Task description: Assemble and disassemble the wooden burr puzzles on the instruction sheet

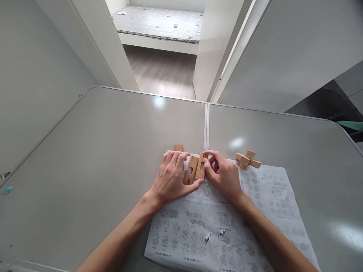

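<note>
Two notched wooden puzzle pieces lie side by side on the printed sheet between my hands. One wooden puzzle piece (pixel 191 170) has a side notch and a black mark like a 3. Its neighbour, a wooden puzzle piece marked 2 (pixel 200 172), has a slot in its middle. My right hand (pixel 224 173) pinches the marked-2 piece near its top, thumb and index finger on it. My left hand (pixel 172 175) arches around the left side of both, fingers and thumb spread apart, thumb near their lower ends. Another wooden piece (pixel 178 147) shows partly behind my left fingers.
An interlocked wooden cross puzzle (pixel 248 160) stands to the right, at the sheet's upper edge. The creased instruction sheet (pixel 181 230) with printed diagrams lies under my forearms. A metal-edged seam (pixel 207 124) divides the grey table (pixel 113 151). Beyond is a doorway with a bed (pixel 159 22).
</note>
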A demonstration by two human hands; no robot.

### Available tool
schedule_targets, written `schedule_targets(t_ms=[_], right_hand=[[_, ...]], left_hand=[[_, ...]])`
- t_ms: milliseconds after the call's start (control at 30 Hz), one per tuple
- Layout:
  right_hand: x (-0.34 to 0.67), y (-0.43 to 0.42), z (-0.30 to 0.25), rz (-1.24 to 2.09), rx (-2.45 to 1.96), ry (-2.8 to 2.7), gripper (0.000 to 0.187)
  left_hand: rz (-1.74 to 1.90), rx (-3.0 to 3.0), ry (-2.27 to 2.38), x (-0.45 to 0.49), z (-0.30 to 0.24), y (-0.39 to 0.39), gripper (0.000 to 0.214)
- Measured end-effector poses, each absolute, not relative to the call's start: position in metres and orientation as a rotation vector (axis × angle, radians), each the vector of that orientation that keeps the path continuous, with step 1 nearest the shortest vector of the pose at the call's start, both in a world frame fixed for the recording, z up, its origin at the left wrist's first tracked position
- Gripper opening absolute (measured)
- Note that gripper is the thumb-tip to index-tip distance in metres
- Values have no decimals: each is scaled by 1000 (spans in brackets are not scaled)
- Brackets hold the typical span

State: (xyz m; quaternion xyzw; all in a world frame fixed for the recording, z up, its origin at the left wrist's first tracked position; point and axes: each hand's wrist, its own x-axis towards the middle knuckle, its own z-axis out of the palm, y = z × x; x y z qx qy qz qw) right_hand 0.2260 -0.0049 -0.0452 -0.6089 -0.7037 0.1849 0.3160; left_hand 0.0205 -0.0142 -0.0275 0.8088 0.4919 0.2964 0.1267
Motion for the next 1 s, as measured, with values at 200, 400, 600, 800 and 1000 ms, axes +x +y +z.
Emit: schedule_targets(t_ms=[200, 400, 600, 800, 1000], right_hand=[[227, -6, -45, 565, -1522, -1876, 24], [229, -6, -40, 727, -1387, -1923, 25], [229, -5, -36, 862, -1331, -1855, 21], [230, -3, -35, 918, -1349, -1758, 21], [228, -3, -34, 905, -1364, -1745, 21]], left_hand=[[928, 2371, 1359, 20, -29, -16, 65], [866, 2380, 1336, 19, -26, -16, 63], [714, 2458, 1216, 19, -24, -14, 48], [717, 2490, 1263, 18, -30, -12, 31], [776, 2475, 1434, 19, -36, -13, 33]])
